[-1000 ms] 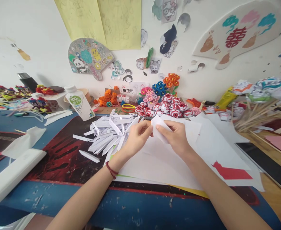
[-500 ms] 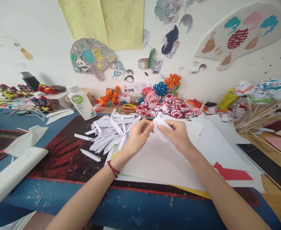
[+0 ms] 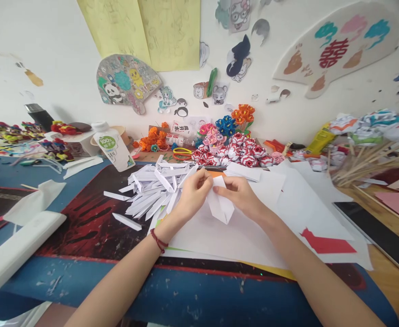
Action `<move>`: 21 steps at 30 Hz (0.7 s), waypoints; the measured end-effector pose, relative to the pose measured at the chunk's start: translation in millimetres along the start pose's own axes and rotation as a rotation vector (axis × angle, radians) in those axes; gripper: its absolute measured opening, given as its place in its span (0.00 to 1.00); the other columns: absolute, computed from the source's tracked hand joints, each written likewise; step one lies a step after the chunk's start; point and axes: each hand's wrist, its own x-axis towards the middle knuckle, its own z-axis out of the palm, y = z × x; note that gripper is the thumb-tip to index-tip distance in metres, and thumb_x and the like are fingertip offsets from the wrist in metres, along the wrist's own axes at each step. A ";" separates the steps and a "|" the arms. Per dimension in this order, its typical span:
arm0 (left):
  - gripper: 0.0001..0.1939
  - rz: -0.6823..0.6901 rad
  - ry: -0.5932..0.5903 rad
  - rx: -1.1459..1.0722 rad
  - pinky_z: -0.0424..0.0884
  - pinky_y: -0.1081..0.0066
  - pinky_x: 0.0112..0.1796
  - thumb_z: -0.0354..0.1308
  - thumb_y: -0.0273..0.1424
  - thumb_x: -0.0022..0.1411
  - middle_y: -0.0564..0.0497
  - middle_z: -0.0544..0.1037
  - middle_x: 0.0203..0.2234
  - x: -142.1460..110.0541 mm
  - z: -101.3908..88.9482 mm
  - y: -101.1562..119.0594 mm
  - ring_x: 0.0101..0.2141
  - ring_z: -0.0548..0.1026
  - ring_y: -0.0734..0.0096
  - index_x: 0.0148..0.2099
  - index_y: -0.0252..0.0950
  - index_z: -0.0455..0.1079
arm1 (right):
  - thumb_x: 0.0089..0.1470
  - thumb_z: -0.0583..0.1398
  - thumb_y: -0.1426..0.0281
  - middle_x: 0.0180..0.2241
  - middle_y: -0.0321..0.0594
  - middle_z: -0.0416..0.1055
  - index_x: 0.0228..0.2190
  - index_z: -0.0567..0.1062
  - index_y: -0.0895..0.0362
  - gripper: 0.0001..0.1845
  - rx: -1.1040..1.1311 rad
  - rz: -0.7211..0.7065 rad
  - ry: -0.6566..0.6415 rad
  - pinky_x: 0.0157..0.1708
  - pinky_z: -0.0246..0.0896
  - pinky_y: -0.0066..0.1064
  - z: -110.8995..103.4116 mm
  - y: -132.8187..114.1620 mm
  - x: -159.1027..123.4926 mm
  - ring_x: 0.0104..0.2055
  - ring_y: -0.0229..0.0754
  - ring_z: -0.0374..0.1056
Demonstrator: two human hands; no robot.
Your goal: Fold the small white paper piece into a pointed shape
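Observation:
A small folded piece of white paper (image 3: pixel 221 208) is held above large white sheets (image 3: pixel 199 236), its pointed lower end hanging down. My left hand (image 3: pixel 196 188) pinches its upper left edge with fingers curled. From the other side, my right hand (image 3: pixel 242 193) grips it between thumb and fingers. Left of my hands lies a heap of folded white paper strips (image 3: pixel 151 193), with one loose strip (image 3: pixel 126 221) apart from it. Just beyond my right hand is a flat stack of white paper pieces (image 3: pixel 243 171).
Red-and-white paper flowers (image 3: pixel 248 154) line the back, near a white bottle (image 3: pixel 112 147). At the right lie a black phone (image 3: pixel 376 234), a red paper scrap (image 3: pixel 327 243) and a bundle of sticks (image 3: pixel 352 163). A long white device (image 3: pixel 22 252) rests at the left.
The folded paper has turned and come lower, so its point now hangs down between my hands. My right hand has shifted slightly, uncovering the stack behind. The view moved a little.

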 end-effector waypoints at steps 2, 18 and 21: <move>0.10 0.003 0.000 -0.017 0.57 0.75 0.25 0.51 0.31 0.61 0.56 0.62 0.22 -0.1 0.0 0.7 0.24 0.60 0.77 0.28 0.35 0.59 | 0.50 0.63 0.63 0.28 0.38 0.74 0.31 0.78 0.61 0.13 0.019 -0.014 0.023 0.26 0.59 0.28 1.4 -0.6 -0.3 0.27 0.39 0.67; 0.09 0.033 -0.064 -0.068 0.59 0.75 0.27 0.49 0.26 0.61 0.56 0.64 0.21 -1.7 0.6 4.3 0.24 0.63 0.78 0.27 0.35 0.60 | 0.45 0.66 0.65 0.24 0.36 0.72 0.27 0.77 0.60 0.10 0.122 -0.033 0.391 0.23 0.57 0.26 -18.4 -6.1 4.0 0.24 0.36 0.65; 0.09 0.000 -0.040 -0.039 0.60 0.75 0.27 0.50 0.31 0.63 0.55 0.67 0.24 -1.2 -0.8 4.2 0.25 0.64 0.78 0.30 0.34 0.64 | 0.43 0.67 0.65 0.24 0.36 0.72 0.27 0.78 0.61 0.11 0.061 0.062 0.208 0.22 0.56 0.26 -23.8 -8.1 2.9 0.24 0.36 0.65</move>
